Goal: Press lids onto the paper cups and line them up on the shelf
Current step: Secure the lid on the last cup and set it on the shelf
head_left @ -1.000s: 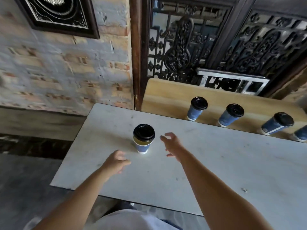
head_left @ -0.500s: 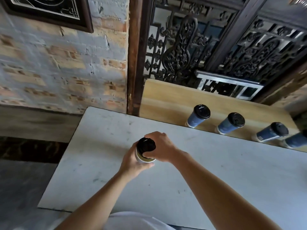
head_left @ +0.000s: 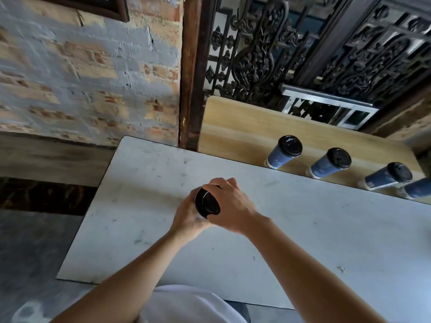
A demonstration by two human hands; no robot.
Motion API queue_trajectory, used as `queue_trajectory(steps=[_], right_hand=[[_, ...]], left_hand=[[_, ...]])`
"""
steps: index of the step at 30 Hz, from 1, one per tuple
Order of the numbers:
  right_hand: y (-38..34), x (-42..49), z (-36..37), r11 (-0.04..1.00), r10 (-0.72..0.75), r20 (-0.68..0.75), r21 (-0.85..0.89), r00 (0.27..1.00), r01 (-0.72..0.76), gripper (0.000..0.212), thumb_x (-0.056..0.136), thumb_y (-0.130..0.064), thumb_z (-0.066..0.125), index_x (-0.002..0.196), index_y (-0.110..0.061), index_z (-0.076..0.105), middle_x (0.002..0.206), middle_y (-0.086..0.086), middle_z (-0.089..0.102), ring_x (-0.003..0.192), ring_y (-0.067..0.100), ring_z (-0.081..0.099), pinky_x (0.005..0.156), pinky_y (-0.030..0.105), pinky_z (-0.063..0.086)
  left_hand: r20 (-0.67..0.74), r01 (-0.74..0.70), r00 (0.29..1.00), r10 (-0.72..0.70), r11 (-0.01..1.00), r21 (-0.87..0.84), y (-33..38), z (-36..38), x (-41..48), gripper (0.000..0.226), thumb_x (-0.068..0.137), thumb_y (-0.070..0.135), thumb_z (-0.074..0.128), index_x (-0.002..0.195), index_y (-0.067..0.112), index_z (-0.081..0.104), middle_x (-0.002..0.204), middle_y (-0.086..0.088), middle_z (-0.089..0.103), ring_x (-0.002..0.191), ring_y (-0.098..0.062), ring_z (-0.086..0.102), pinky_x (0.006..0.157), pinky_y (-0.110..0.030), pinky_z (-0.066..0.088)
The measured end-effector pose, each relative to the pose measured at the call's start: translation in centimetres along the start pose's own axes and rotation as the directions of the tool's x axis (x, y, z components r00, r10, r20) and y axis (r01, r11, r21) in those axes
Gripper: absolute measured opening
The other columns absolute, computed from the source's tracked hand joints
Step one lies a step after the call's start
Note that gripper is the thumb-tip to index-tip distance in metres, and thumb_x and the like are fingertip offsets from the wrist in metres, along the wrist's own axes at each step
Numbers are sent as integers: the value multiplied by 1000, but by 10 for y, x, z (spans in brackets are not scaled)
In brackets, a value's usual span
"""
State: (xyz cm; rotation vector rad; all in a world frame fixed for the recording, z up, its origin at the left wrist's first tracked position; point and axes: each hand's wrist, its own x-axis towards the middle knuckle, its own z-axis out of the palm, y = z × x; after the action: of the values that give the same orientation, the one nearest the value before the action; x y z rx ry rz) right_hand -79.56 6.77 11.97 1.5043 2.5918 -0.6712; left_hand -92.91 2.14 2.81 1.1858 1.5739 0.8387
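A paper cup with a black lid (head_left: 206, 203) stands on the white table (head_left: 303, 229), its body hidden by my hands. My left hand (head_left: 189, 217) wraps around the cup's side from the left. My right hand (head_left: 229, 206) grips the lid's rim from the right and above. On the wooden shelf (head_left: 245, 127) behind the table stands a row of blue lidded cups: one (head_left: 284, 151), a second (head_left: 331, 162), a third (head_left: 387, 176), and a further one (head_left: 417, 188) cut off by the right edge.
A brick wall (head_left: 81, 73) rises at the left with a framed picture (head_left: 102, 7) at the top. Dark ornate metal grilles (head_left: 268, 50) stand behind the shelf. The table's left edge drops to a grey floor (head_left: 30, 252).
One second ago both hands were open beside the cup. They then closed on it, the right hand over the lid and the left around the side, and hold it there now.
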Motion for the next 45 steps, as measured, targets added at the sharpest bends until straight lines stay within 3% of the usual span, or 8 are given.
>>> queue_trajectory(steps=[6, 14, 18, 21, 24, 29, 35, 45], right_hand=[[4, 1, 10, 999, 20, -21, 41, 1000, -19, 66, 82, -31, 71, 143, -32, 46, 142, -10, 42, 128, 22, 34, 86, 36, 53], [5, 5, 14, 991, 57, 17, 121, 998, -58, 72, 82, -28, 71, 148, -29, 44, 146, -11, 42, 131, 20, 31, 97, 39, 51], [16, 2, 21, 927, 141, -33, 355, 990, -120, 69, 83, -29, 76, 147, -27, 50, 146, -11, 49, 133, 17, 34, 99, 21, 33], [22, -2, 30, 698, 463, -171, 675, 870, -239, 39, 89, -28, 70, 128, -31, 65, 119, -25, 61, 114, 10, 54, 84, 8, 39], [23, -5, 44, 276, 686, 13, 920, 727, -277, 16, 95, -23, 63, 101, -32, 75, 100, -15, 73, 97, 13, 66, 79, 23, 49], [14, -11, 57, -23, 641, 191, 973, 744, -230, 19, 101, -31, 58, 100, -30, 77, 101, -7, 75, 99, 11, 67, 62, 25, 56], [11, -14, 60, -283, 524, 351, 931, 776, -230, 30, 104, -40, 52, 108, -26, 78, 123, 2, 69, 117, 23, 63, 75, 45, 62], [17, -8, 64, -121, 590, 274, 960, 760, -252, 28, 105, -32, 49, 110, -14, 69, 115, 8, 66, 108, 24, 65, 71, 51, 65]], left_hand=[[74, -11, 997, 13, 1000, -27, -1, -9, 1, 77, 58, 36, 84, 118, 63, 44, 110, 47, 58, 102, 23, 54, 73, 0, 43], [142, 33, 990, -25, 998, -56, -13, -19, 6, 72, 77, 10, 75, 138, 41, 50, 122, 24, 65, 115, 0, 61, 86, -21, 57], [205, 272, 957, -205, 878, -394, -5, -25, 9, 42, 79, 18, 58, 112, 41, 71, 113, 12, 74, 100, -5, 69, 87, -29, 57], [191, 325, 946, -264, 797, -509, 0, -23, 6, 29, 82, 41, 56, 100, 35, 78, 111, 7, 75, 108, -6, 67, 82, -32, 57], [164, 267, 963, -215, 846, -461, 1, -16, 2, 26, 101, 41, 52, 110, 29, 74, 113, 11, 73, 112, -2, 65, 81, -29, 58], [76, 245, 969, -235, 873, -422, 2, -7, 1, 24, 104, 42, 45, 107, 34, 68, 100, 22, 72, 101, 8, 66, 82, -34, 60], [-30, 184, 978, -208, 918, -351, 4, -3, 1, 37, 107, 39, 37, 110, 16, 66, 110, -4, 70, 104, -11, 68, 81, -42, 63], [-52, 161, 981, -188, 933, -323, -3, 3, 6, 31, 107, 40, 34, 106, 29, 64, 110, 1, 69, 110, -16, 66, 79, -45, 63]])
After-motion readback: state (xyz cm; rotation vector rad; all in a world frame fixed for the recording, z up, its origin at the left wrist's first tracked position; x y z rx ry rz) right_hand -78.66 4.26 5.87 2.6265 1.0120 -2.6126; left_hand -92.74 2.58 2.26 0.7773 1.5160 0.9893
